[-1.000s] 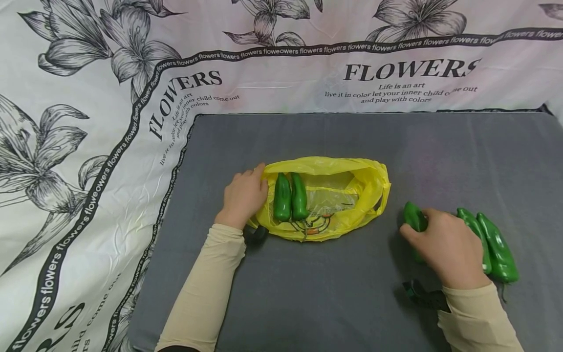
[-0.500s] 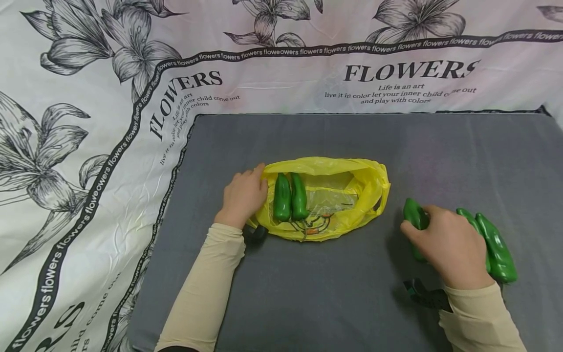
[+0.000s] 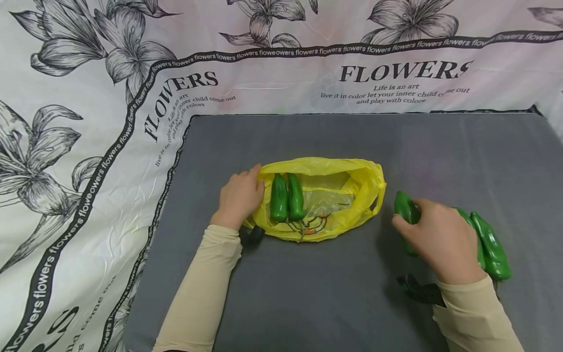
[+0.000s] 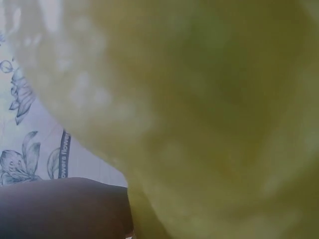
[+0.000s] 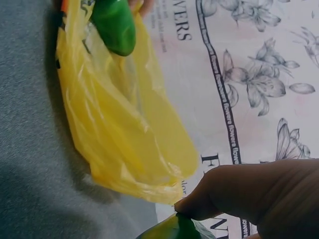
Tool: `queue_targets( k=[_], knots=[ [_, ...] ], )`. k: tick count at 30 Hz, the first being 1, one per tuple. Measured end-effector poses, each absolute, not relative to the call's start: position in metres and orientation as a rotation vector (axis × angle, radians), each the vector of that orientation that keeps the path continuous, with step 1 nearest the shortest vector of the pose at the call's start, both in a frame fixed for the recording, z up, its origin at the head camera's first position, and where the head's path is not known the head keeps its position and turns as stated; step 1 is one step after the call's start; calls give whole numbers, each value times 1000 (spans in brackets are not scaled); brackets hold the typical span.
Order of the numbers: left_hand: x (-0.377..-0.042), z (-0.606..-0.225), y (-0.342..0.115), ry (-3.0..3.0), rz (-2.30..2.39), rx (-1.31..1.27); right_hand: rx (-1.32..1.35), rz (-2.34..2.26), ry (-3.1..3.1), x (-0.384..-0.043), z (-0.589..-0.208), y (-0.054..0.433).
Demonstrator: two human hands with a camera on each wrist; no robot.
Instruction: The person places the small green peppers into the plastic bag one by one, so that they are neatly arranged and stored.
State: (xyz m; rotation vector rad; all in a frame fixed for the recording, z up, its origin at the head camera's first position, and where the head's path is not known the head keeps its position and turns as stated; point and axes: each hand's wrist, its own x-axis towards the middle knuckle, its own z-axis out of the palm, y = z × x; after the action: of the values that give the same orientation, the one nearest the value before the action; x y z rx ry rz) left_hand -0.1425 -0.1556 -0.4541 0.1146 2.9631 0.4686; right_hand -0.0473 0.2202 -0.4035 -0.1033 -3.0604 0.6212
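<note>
A yellow plastic bag [image 3: 314,166] lies with its mouth open in the middle of the grey cloth, in the head view. Two green peppers [image 3: 279,198] rest side by side at its left end. My left hand [image 3: 239,199] grips the bag's left rim; in the left wrist view the yellow film [image 4: 199,124] hides most of the scene. To the right of the bag, my right hand [image 3: 444,239] holds another green pepper [image 3: 405,208] between thumb and fingers. The right wrist view shows the thumb [image 5: 224,194] pressed on that pepper.
Two more green peppers [image 3: 491,247] lie close together at the right, partly behind my right hand. A white cloth [image 3: 281,88] with black flowers and lettering borders the grey cloth [image 3: 308,293] at the back and left.
My right hand has shifted slightly left and upward with its pepper, away from the two lying peppers. The left hand stays at the bag's rim; the whole head view shifts a little.
</note>
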Motion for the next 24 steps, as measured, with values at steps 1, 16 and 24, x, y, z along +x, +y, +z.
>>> queue_targets(
  k=[1,16,24],
  knots=[
    [-142,-454,-156,2966,469,114,-102,625,-3058,-48,-403,219],
    [-142,-455,-158,2975,474,115,-59,650,-3042,-63,-393,204],
    [-142,-455,-156,2979,487,110,-33,699,-3053,-69,-392,195]
  ],
)
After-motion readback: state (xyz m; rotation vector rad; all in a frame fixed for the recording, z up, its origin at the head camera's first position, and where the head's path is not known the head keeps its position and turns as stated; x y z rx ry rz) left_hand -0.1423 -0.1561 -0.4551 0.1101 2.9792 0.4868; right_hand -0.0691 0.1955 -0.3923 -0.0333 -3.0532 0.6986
